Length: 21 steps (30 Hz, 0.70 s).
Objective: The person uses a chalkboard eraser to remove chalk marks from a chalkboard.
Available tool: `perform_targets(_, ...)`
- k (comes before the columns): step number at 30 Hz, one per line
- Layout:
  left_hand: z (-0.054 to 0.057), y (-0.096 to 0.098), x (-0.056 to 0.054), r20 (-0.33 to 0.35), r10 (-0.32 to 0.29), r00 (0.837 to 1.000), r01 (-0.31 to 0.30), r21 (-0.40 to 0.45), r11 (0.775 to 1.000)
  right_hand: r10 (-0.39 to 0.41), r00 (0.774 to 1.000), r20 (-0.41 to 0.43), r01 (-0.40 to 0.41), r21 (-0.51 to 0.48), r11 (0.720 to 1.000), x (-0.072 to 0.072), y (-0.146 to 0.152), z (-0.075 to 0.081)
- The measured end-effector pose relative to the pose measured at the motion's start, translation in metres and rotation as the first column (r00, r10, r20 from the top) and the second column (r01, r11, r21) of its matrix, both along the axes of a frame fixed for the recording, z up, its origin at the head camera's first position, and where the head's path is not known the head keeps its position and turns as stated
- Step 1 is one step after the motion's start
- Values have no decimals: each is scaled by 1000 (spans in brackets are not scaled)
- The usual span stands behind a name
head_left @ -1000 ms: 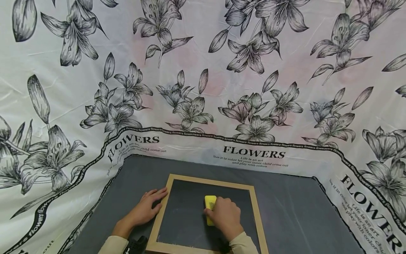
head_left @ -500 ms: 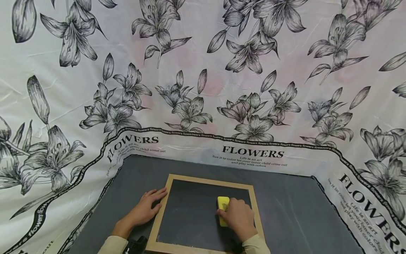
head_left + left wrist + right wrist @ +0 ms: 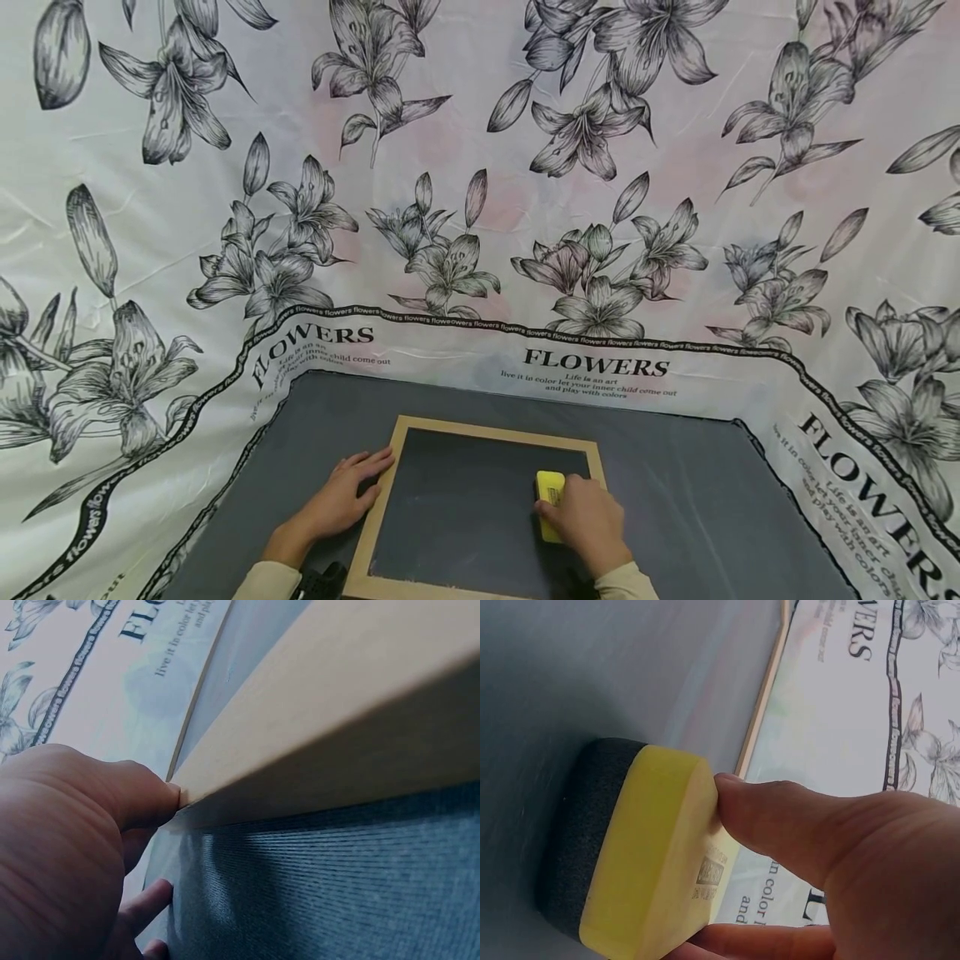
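A wood-framed chalkboard (image 3: 465, 508) lies on the dark grey table. On the right part of its surface my right hand (image 3: 591, 518) grips a board eraser (image 3: 550, 492), yellow on top with a black felt underside. The right wrist view shows the thumb on the yellow body of the eraser (image 3: 649, 847), fingers at its lower side, and the felt face against the board. My left hand (image 3: 341, 498) rests with straight fingers at the board's left frame edge. In the left wrist view, fingertips touch the wooden frame (image 3: 300, 727), and other fingers lie on the grey surface beside it.
A white cloth printed with black lilies (image 3: 592, 250) and the word FLOWERS rises behind and around the grey table mat (image 3: 697, 492). A dark strapped object (image 3: 322, 579) sits at the left wrist.
My right hand has slid the eraser rightward across the chalkboard, from near the middle towards the right frame. The left hand has stayed at the left edge.
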<state>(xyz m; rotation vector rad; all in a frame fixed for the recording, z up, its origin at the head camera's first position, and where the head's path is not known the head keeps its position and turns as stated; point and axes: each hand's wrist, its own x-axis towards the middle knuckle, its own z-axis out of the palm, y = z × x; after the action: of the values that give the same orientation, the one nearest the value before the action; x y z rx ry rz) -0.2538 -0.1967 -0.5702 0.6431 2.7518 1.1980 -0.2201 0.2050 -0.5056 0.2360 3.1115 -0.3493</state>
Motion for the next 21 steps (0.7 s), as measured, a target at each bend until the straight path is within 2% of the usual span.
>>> perform_targets(10, 0, 0, 2, 9, 4, 1000, -4, 0, 1000, -51, 998, 46, 51, -4, 999, 1, 10, 3)
perform_targets(21, 2, 2, 4, -9, 20, 1000, -20, -7, 1000, -56, 998, 32, 56, 2, 998, 1, 16, 2)
